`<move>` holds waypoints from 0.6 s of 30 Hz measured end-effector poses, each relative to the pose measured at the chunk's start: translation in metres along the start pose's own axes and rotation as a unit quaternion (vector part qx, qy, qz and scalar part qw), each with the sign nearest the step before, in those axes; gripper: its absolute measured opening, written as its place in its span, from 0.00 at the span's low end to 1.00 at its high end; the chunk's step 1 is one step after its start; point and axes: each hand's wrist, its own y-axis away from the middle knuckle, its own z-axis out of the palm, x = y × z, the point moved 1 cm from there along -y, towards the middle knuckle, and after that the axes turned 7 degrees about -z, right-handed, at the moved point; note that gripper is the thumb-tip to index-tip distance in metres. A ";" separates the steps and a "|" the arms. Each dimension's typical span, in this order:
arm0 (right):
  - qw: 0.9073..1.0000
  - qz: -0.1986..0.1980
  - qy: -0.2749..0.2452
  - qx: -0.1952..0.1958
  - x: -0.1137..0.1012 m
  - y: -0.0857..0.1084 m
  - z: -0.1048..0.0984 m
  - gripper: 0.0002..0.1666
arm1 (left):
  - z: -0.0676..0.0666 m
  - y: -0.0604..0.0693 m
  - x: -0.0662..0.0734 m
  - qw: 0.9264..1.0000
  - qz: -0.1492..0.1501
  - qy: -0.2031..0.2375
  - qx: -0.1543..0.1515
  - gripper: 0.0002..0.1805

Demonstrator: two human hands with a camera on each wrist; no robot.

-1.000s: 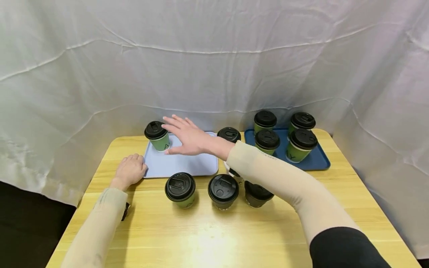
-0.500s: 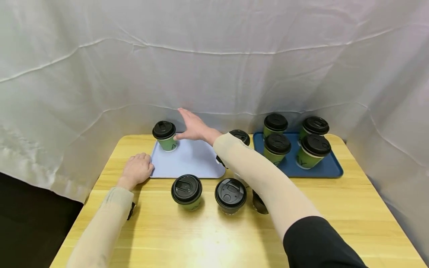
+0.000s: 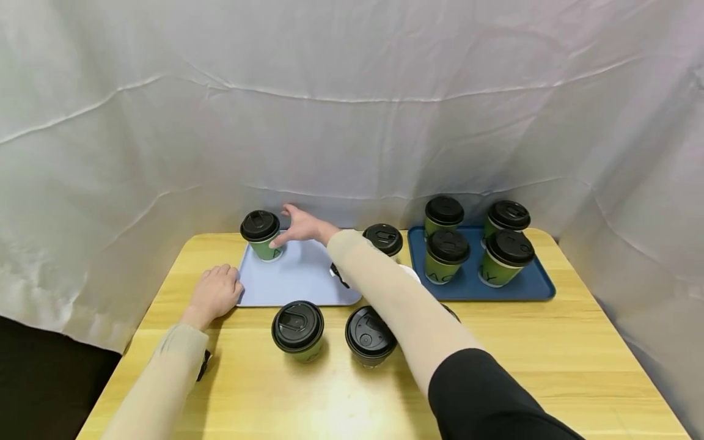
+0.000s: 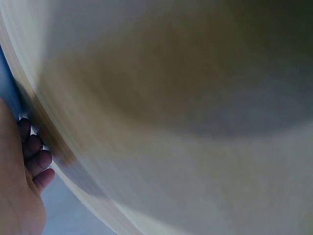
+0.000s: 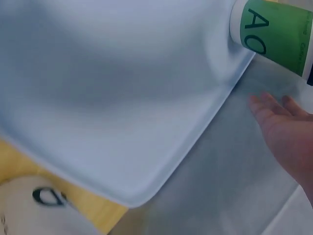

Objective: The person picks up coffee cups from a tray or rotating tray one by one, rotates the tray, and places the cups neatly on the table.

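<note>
My right hand (image 3: 302,225) is beside the green cup (image 3: 266,249) with a black lid, which stands at the back left of the light blue tray (image 3: 299,281). Its thumb is at the cup's side and its fingers are spread behind. In the right wrist view a gap shows between the fingers of my right hand (image 5: 286,132) and the green cup (image 5: 281,34). My left hand (image 3: 216,292) rests on the table against the tray's left edge, fingers loosely bent; the left wrist view shows part of this hand (image 4: 22,181).
A dark blue tray (image 3: 495,292) at the right holds several lidded green cups. One lidded cup (image 3: 383,239) stands between the trays. Nearer the front are a green cup (image 3: 297,327) and a darker cup (image 3: 370,335); my right sleeve partly covers others. A grey curtain (image 3: 352,140) hangs behind.
My right hand has moved down and closer to the cup on the light tray, and its forearm covers more of the front right cups. The left hand has stayed at the tray edge.
</note>
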 end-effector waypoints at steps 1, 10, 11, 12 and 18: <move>1.000 0.001 -0.004 -0.004 0.000 -0.002 0.004 0.69 | 0.001 0.003 -0.001 1.000 -0.001 0.000 0.000 0.13; 1.000 -0.003 -0.019 0.007 -0.003 -0.010 0.008 0.68 | -0.001 0.006 0.000 1.000 0.001 0.004 0.006 0.15; 1.000 -0.003 -0.017 0.006 -0.002 -0.011 0.008 0.69 | -0.002 0.006 0.000 1.000 0.000 0.004 0.005 0.15; 1.000 0.000 -0.016 0.004 -0.002 -0.011 0.007 0.69 | -0.003 0.006 0.001 1.000 0.000 0.004 0.004 0.15; 1.000 0.008 -0.027 0.009 0.001 -0.014 0.009 0.69 | -0.005 0.005 0.005 1.000 0.000 0.007 -0.002 0.15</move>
